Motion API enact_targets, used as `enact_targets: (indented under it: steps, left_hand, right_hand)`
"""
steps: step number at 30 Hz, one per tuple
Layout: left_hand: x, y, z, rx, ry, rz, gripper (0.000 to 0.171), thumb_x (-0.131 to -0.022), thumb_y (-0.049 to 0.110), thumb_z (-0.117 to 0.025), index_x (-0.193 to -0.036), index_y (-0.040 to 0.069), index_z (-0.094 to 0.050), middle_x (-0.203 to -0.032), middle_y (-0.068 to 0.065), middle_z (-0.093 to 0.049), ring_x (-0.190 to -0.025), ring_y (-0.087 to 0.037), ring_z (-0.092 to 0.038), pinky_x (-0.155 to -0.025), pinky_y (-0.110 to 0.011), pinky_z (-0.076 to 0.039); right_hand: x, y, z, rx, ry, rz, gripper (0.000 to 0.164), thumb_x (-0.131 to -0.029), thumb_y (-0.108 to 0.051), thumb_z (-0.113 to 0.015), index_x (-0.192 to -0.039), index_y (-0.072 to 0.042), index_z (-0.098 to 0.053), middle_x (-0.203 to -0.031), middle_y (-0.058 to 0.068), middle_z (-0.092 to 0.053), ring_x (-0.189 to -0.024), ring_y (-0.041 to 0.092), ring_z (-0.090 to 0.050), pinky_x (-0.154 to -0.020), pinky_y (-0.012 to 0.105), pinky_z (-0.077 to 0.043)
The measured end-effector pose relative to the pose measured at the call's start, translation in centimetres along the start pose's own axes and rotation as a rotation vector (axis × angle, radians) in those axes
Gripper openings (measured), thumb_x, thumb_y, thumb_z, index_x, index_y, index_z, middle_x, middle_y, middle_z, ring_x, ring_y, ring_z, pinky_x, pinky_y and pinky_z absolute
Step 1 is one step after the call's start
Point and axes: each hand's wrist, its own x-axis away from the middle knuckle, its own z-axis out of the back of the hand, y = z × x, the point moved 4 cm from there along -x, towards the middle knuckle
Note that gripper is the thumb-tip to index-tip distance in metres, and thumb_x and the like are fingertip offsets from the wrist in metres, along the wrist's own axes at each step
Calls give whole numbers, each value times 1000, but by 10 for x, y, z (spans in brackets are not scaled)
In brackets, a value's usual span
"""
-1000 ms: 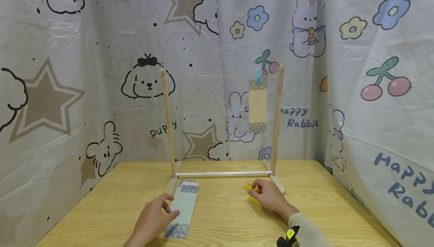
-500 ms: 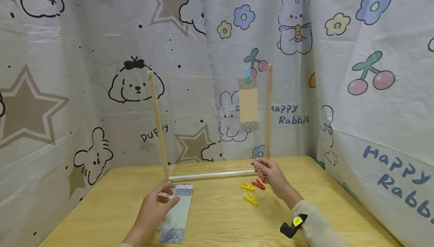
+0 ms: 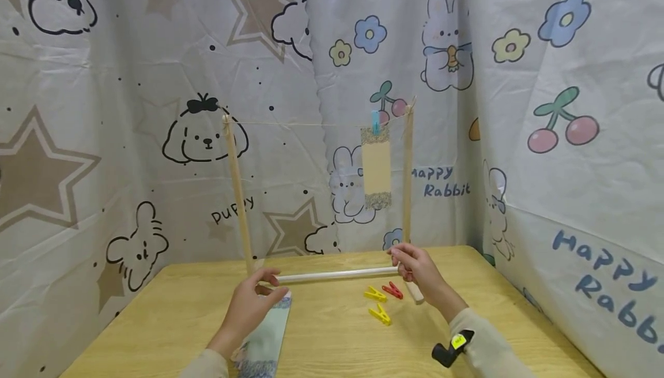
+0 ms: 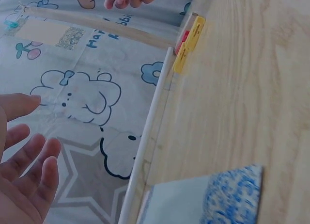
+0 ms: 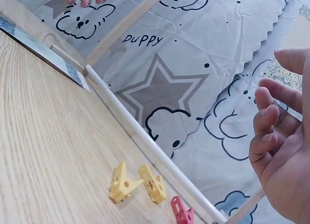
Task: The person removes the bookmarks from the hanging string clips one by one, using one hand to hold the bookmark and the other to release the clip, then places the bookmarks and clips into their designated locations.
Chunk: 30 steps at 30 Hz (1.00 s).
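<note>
Fingers relaxed and holding nothing, my left hand [image 3: 251,303] is raised above the far end of a pale green card [image 3: 270,332] with blue patterned ends, hiding part of it in the head view. My right hand [image 3: 422,274], loosely curled with nothing in it, hovers by the foot of the right post [image 3: 408,182]. Two yellow clothespins [image 3: 375,294] and a red clothespin [image 3: 392,290] lie on the table to its left. From a thin string [image 3: 295,124] hangs a tan card [image 3: 376,165] with patterned ends, clipped by a light blue clothespin [image 3: 376,123].
The string runs between the right post and a wooden left post [image 3: 237,193]. A white rod [image 3: 332,275] joins their bases on the wooden table [image 3: 332,343]. Printed curtains [image 3: 290,182] surround the table at the back and sides.
My right hand has lifted away from the clothespins toward the right post, uncovering the red one. My left hand has moved forward over the green card. The head view has turned slightly right.
</note>
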Motion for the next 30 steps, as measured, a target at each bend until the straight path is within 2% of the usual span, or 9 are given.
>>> enact_targets:
  steps: [7, 14, 25, 30]
  left_hand:
    - [-13, 16, -9, 25, 5, -59, 35, -91, 14, -82, -123, 8, -70, -103, -8, -65, -85, -20, -66, -64, -29, -56]
    - [-25, 28, -16, 27, -17, -114, 33, -91, 14, -82, -121, 10, -71, -98, -3, -64, -84, -19, -67, -65, -29, -57]
    - [-45, 38, -23, 50, -15, -113, 32, -92, 15, -82, -121, 11, -70, -100, -4, -65, -87, -21, -65, -66, -34, -55]
    - [-54, 44, -33, 85, -24, -130, 32, -92, 11, -81, -121, 7, -69, -102, -11, -66, -89, -23, -66, -70, -36, -56]
  right_hand:
    - [-10, -16, -4, -4, -60, -5, 28, -108, -23, -58, -111, 5, -61, -86, 9, -57, -58, 9, -43, -50, 21, -35]
    - [-22, -31, -1, -3, -41, 13, 22, -109, -18, -55, -109, 3, -62, -84, 6, -58, -58, 9, -43, -49, 20, -35]
    - [-41, -68, 5, -13, -27, 93, 17, -109, -19, -55, -108, -5, -65, -83, 3, -58, -58, 9, -44, -49, 19, -35]
    - [-51, -82, 6, -11, -20, 125, 17, -110, -19, -54, -106, -6, -65, -82, 3, -58, -58, 9, -45, -49, 19, -37]
